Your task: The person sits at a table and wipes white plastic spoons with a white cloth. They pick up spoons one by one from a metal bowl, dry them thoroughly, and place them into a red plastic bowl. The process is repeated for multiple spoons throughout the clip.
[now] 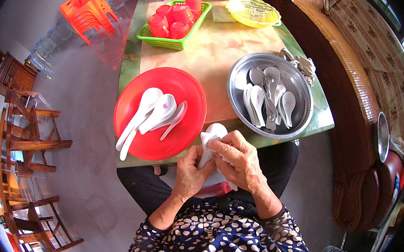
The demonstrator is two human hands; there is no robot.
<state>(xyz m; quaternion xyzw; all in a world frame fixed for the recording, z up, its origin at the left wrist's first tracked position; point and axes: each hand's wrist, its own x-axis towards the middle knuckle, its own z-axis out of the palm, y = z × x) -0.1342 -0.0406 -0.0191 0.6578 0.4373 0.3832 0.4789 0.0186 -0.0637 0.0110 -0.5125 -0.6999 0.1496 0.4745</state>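
Close to the table's front edge, both my hands are closed around a white spoon [217, 129] and a white cloth [206, 142]. My left hand [189, 174] grips the spoon low down, where its handle is mostly hidden. With my right hand [240, 163] I pinch the cloth against the spoon just below its bowl. On the left, a red round tray [183, 132] carries several white spoons [149, 99], some stacked together. A metal basin [239, 108] on the right holds several white spoons [257, 99] and metal ones [256, 76].
Farther back stand a green basket [175, 43] of red mugs [182, 15] and a yellow basket [262, 20] with clear glassware. Crumpled gloves or cloth [306, 68] lie beside the basin. A brown sofa [347, 89] borders the table's right; wooden chairs [40, 145] stand left.
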